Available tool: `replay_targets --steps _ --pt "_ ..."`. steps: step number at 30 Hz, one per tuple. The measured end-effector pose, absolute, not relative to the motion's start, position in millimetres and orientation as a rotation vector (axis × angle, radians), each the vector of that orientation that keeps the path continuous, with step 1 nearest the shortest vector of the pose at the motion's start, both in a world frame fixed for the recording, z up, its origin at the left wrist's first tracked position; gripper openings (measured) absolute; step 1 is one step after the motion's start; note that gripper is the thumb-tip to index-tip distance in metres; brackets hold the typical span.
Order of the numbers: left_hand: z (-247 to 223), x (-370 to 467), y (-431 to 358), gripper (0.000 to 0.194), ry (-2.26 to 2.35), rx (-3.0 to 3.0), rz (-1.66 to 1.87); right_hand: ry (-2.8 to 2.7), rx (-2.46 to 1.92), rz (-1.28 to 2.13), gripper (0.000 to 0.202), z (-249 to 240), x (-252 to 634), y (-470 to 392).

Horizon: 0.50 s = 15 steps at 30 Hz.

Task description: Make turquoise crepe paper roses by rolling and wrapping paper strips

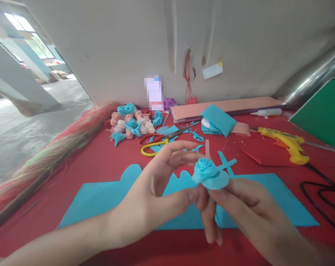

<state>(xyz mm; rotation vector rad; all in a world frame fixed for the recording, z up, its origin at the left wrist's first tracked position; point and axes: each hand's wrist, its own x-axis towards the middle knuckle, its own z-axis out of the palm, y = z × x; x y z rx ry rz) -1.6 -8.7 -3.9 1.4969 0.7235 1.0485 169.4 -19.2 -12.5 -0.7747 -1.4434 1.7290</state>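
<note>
A light-blue crepe-paper rose (207, 173) is held upright, its petals coiled in the centre with one wide petal spreading to the right. My right hand (250, 207) pinches it from below at the base, where the stem is mostly hidden by fingers. Around its left side curves my left hand (156, 184), fingers apart, the thumb tip close to the base and the fingertips partly behind the flower. Beneath both hands lies a flat sheet of blue crepe paper (101, 199) with rounded cut-outs along its far edge.
Beyond my hands are yellow-and-red-handled scissors (155, 147) among blue paper scraps. Finished paper roses (133, 122) are heaped at the back left. A folded blue paper pack (219, 120) lies behind. On the right sit a yellow glue gun (286, 142), its black cable (319, 195) and a green board (322, 114).
</note>
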Motion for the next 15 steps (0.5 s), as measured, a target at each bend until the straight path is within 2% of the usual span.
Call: replay_targets --steps 4,8,12,15 --pt "0.1 -4.7 -11.1 0.038 0.878 2.399 1.483 -1.401 -0.866 1.600 0.036 -11.1 166.0 -18.8" --pt "-1.4 -7.4 -13.6 0.021 0.975 2.966 1.510 -1.418 -0.893 1.632 0.044 -13.7 164.0 -25.4" --pt "-10.1 -7.9 -15.8 0.023 0.995 2.861 1.568 -1.460 -0.884 1.753 0.044 -17.4 162.9 -31.6" --pt "-19.4 -4.6 -22.6 0.020 1.030 2.262 1.480 -1.471 -0.843 1.777 0.045 -20.5 163.3 -33.1"
